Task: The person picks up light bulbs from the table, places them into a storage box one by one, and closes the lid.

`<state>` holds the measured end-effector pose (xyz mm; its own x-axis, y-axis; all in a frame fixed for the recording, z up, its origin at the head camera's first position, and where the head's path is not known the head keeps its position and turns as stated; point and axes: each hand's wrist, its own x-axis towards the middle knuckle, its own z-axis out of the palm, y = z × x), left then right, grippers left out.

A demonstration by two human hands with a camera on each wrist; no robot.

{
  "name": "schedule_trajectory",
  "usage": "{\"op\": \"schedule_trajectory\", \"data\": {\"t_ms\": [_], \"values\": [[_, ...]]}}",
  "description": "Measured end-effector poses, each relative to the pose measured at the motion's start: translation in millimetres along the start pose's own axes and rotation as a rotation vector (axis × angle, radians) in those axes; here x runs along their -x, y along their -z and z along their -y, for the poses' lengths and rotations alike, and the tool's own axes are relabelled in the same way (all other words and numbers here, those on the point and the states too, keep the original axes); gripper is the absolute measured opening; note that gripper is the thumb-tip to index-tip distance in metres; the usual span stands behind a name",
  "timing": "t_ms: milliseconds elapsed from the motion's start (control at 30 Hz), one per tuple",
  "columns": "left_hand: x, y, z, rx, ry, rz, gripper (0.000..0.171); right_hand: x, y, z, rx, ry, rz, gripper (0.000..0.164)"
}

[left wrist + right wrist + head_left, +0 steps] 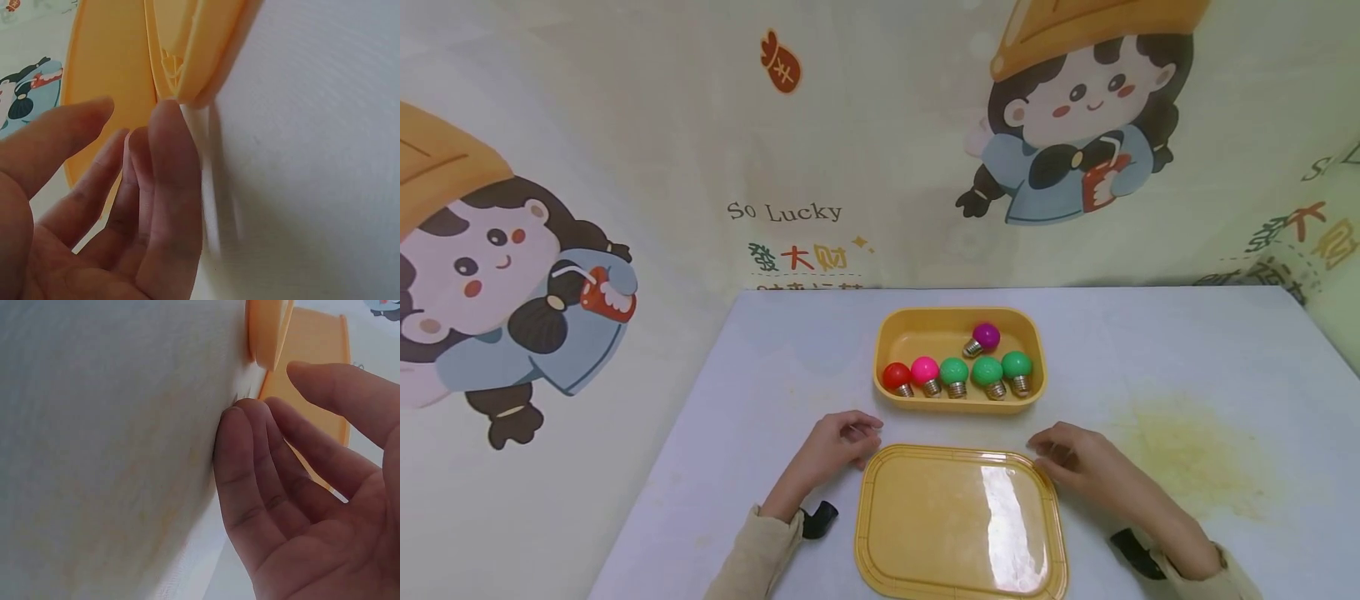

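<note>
My left hand [838, 443] rests on the table by the upper left corner of a flat yellow tray [925, 517], fingers loosely bent and holding nothing. By the tray's upper right corner lies my right hand [1075, 454], its fingers relaxed too; whether it touches the rim cannot be told. Beyond the tray stands a yellow bin [958, 404]. Inside its front side are a red bulb [897, 375], a pink bulb [925, 370] and three green bulbs [954, 372]. A purple bulb [987, 336] lies behind them. Both wrist views show bare palms near yellow plastic.
The white table [775, 358] ends at a back wall [880, 150] hung with cartoon-printed cloth. A yellowish stain [1202, 454] marks the tabletop at the right. Black wrist straps [820, 521] show at the cuffs.
</note>
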<state>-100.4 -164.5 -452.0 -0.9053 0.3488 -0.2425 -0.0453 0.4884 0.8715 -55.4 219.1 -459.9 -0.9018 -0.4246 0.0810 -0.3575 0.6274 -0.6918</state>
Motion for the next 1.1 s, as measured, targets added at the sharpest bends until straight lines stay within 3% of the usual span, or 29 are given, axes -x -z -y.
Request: {"op": "schedule_trajectory", "data": {"t_ms": [300, 533, 1100], "values": [[0.1, -1.5, 0.6, -0.114, -0.03, 0.023, 0.02, -1.7, -1.1, 0.4, 0.022, 0.041, 0.03, 0.012], [0.9, -2.0, -1.9, -0.216, -0.058, 0.063, 0.016, -1.7, -0.3, 2.4, 0.032, 0.023, 0.042, 0.011], [-1.9, -4.7, 1.7, -0.271, -0.029, 0.081, 0.011, -5.1, -1.5, 3.3, 0.045, 0.032, 0.081, 0.015]]}}
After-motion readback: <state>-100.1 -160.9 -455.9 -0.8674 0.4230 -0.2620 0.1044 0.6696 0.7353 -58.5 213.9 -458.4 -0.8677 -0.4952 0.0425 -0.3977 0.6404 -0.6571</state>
